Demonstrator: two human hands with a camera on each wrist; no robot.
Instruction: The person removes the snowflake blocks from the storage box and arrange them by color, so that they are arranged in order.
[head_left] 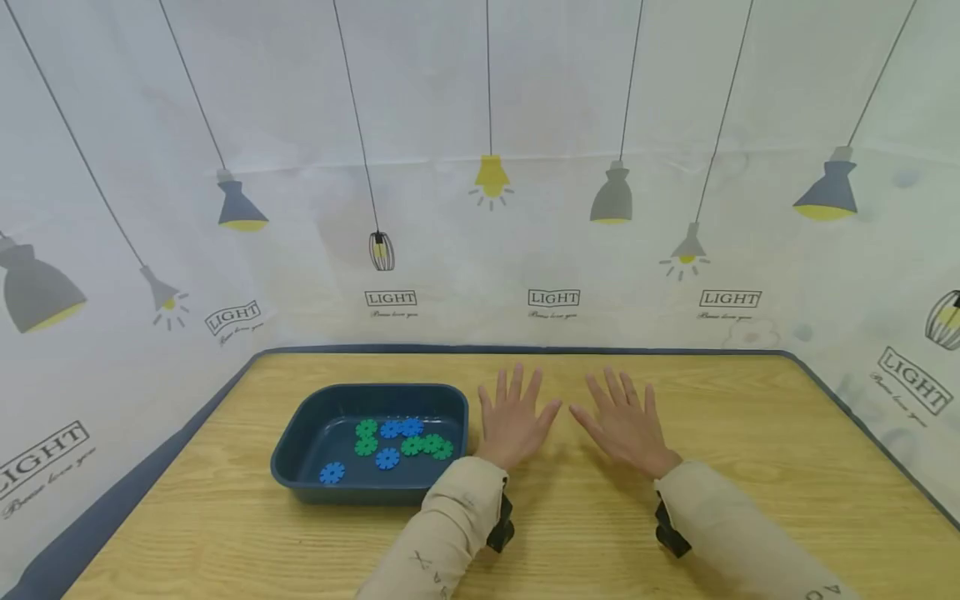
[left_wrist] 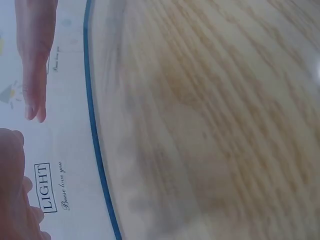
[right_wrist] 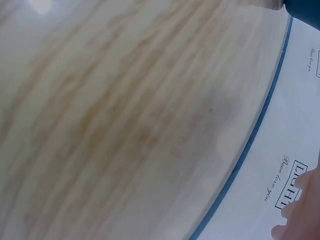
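Both hands are held palm down over the wooden table, fingers spread and straight, nothing in them. My left hand (head_left: 515, 423) is just right of a dark blue tray (head_left: 281, 461). To its right, thumb pointing toward the left thumb, is my right hand (head_left: 624, 423). Inside the tray lie several flat notched discs, among them a blue disc (head_left: 332, 473) at the front left and a green disc (head_left: 366, 428) toward the back. In the left wrist view the left fingers (left_wrist: 12, 185) show at the lower left edge; the right wrist view catches the right fingers (right_wrist: 302, 210) at its lower right.
The wooden table (head_left: 750, 417) has a dark blue edge along its back and sides. Behind it hangs a pale backdrop (head_left: 450, 100) printed with lamps and the word LIGHT. A black wrist camera (head_left: 501, 523) sits under the left sleeve, another camera (head_left: 671, 527) under the right.
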